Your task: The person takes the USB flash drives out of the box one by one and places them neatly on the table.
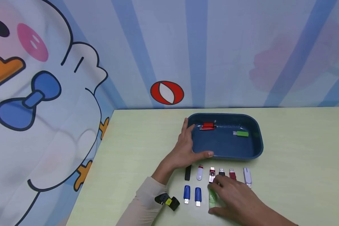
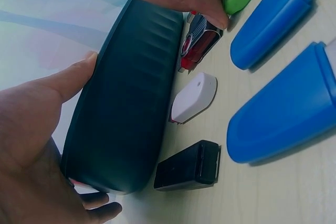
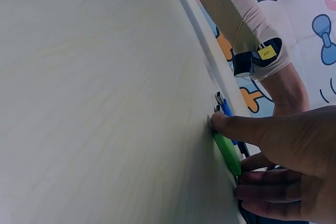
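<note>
in the head view, the left hand (image 1: 183,150) spreads around the near left corner of a dark blue rectangular tray (image 1: 217,141), thumb along the near rim, fingers extended. the right hand (image 1: 237,196) has its grip narrowed on a bright green flash drive (image 1: 212,199), just right of 2 blue oblong flash drives (image 1: 187,192). between these and the tray runs a row of 6: a black stick (image 1: 188,173), a white rounded stick (image 1: 199,173), a red-and-silver drive (image 1: 212,174), a black drive (image 1: 221,172), a dark red drive (image 1: 232,174) and a pale lilac drive (image 1: 247,176); the right hand partly covers some. inside the tray lie red drives (image 1: 207,126) and a second green drive (image 1: 242,134). the pale yellow counter (image 1: 299,157) meets a blue striped wall (image 1: 228,47), with a white cartoon duck (image 1: 51,141) at left.

in the left wrist view, the thumb meets the tray's rim; the black stick lies just beside its wall.

in the right wrist view, thumb and finger pinch the green flash drive's 2 ends; whether it touches the counter cannot be told.
</note>
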### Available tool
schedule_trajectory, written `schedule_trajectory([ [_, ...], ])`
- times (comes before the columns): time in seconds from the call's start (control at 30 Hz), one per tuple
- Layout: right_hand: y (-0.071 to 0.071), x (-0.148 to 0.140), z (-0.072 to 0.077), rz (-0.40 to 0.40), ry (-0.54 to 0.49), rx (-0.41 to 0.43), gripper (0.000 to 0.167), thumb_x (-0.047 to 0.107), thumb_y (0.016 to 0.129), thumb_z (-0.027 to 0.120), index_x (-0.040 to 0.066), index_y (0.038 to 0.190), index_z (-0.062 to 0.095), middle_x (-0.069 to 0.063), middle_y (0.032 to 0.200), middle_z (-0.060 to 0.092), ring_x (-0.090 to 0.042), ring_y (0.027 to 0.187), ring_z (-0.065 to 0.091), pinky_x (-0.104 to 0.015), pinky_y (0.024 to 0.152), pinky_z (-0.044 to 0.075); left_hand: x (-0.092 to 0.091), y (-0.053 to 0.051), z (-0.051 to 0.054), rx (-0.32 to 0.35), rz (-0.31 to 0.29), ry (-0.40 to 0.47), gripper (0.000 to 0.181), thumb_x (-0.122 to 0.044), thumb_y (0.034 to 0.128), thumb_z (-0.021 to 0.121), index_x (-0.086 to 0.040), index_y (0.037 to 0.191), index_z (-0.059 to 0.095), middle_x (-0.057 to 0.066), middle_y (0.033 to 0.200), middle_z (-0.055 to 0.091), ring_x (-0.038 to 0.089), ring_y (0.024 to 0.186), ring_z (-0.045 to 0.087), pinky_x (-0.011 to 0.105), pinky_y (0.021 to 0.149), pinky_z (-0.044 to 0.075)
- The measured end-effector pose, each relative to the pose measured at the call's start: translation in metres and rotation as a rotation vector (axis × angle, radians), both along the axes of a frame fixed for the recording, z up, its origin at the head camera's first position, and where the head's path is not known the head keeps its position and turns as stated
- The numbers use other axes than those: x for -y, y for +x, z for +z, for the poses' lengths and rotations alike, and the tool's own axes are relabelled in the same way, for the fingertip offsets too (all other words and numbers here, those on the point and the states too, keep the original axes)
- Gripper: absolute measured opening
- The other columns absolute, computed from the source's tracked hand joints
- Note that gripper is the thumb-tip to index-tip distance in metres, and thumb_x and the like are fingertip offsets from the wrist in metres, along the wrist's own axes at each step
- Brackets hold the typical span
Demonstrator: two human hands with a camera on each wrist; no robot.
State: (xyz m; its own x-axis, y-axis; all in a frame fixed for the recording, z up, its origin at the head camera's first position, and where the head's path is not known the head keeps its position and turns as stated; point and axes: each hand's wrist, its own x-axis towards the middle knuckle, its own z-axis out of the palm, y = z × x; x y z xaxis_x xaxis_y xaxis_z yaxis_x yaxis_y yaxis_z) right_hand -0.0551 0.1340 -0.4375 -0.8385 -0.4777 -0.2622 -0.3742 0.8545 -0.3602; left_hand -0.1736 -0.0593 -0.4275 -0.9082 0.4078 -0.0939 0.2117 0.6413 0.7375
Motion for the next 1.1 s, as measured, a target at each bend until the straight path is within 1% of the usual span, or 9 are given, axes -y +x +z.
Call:
schedule_trajectory([
  [0.3,0.001,-0.003,-0.001,-0.001,-0.020,0.008,0.074,0.064,0.075,0.089,0.020,0.132,0.074,-0.008,0.130,0.070,-0.025,0.114,0.065,-0.054,0.099,0.059,0.000,0.000,-0.001,0.003,0.001,-0.012,0.119,-0.054,0.0854,0.082,-0.010,0.171,0.012,0.001,0.179,-0.018,0.036,0.166,0.008,0.065,0.125,0.029],
  [0.47,0.002,-0.005,0.001,0.007,-0.039,-0.023,0.068,0.065,0.078,0.086,0.020,0.128,0.075,-0.004,0.123,0.071,-0.021,0.107,0.065,-0.050,0.095,0.062,0.000,0.000,0.000,0.000,-0.005,-0.008,0.119,-0.054,0.0853,0.083,-0.011,0.171,0.012,0.001,0.179,-0.019,0.035,0.166,0.007,0.065,0.126,0.029],
  [0.63,0.002,-0.008,0.011,0.004,-0.064,-0.115,0.058,0.064,0.081,0.084,0.021,0.120,0.078,0.000,0.115,0.072,-0.015,0.099,0.067,-0.044,0.086,0.064,-0.001,-0.001,0.001,-0.006,-0.006,-0.001,0.118,-0.054,0.0857,0.082,-0.010,0.170,0.012,0.000,0.179,-0.019,0.036,0.166,0.007,0.065,0.125,0.029],
  [0.7,0.001,-0.010,0.017,-0.013,-0.066,-0.193,0.054,0.062,0.082,0.085,0.022,0.118,0.078,0.002,0.111,0.072,-0.011,0.092,0.066,-0.039,0.078,0.065,0.000,-0.001,0.001,-0.003,-0.006,0.001,0.118,-0.053,0.0860,0.081,-0.010,0.170,0.011,0.000,0.179,-0.019,0.036,0.166,0.007,0.065,0.126,0.029],
  [0.77,-0.003,-0.013,0.025,-0.043,-0.074,-0.267,0.050,0.059,0.082,0.087,0.022,0.116,0.078,0.004,0.106,0.071,-0.005,0.082,0.062,-0.030,0.069,0.061,0.000,-0.002,0.001,-0.002,-0.010,0.004,0.117,-0.053,0.0865,0.081,-0.009,0.170,0.011,0.000,0.179,-0.020,0.036,0.166,0.006,0.065,0.126,0.028],
  [0.87,-0.010,-0.021,0.038,-0.081,-0.099,-0.368,0.044,0.052,0.085,0.087,0.021,0.114,0.078,0.004,0.101,0.068,0.000,0.069,0.050,-0.020,0.056,0.048,0.001,-0.002,0.000,-0.004,-0.015,0.003,0.117,-0.052,0.0874,0.081,-0.009,0.170,0.011,0.001,0.179,-0.020,0.037,0.166,0.006,0.065,0.126,0.027],
  [0.93,-0.016,-0.026,0.046,-0.102,-0.120,-0.404,0.039,0.048,0.087,0.086,0.020,0.111,0.077,0.003,0.101,0.068,0.000,0.067,0.049,-0.019,0.055,0.045,0.001,-0.003,-0.001,-0.004,-0.018,0.002,0.116,-0.052,0.0879,0.081,-0.009,0.170,0.011,0.000,0.179,-0.020,0.037,0.166,0.006,0.065,0.127,0.027],
  [1.0,-0.022,-0.032,0.053,-0.125,-0.124,-0.439,0.037,0.046,0.089,0.085,0.018,0.111,0.078,0.000,0.105,0.070,-0.002,0.069,0.055,-0.022,0.055,0.049,0.002,-0.003,-0.001,-0.004,-0.021,0.003,0.116,-0.052,0.0883,0.081,-0.009,0.170,0.011,0.000,0.179,-0.020,0.038,0.166,0.005,0.065,0.127,0.026],
  [1.1,-0.031,-0.040,0.062,-0.168,-0.116,-0.475,0.037,0.044,0.091,0.084,0.014,0.113,0.077,-0.009,0.113,0.072,-0.014,0.077,0.067,-0.031,0.058,0.057,0.002,-0.004,-0.001,-0.011,-0.027,0.009,0.116,-0.052,0.0884,0.081,-0.008,0.170,0.012,0.003,0.179,-0.019,0.039,0.166,0.005,0.066,0.126,0.026],
])
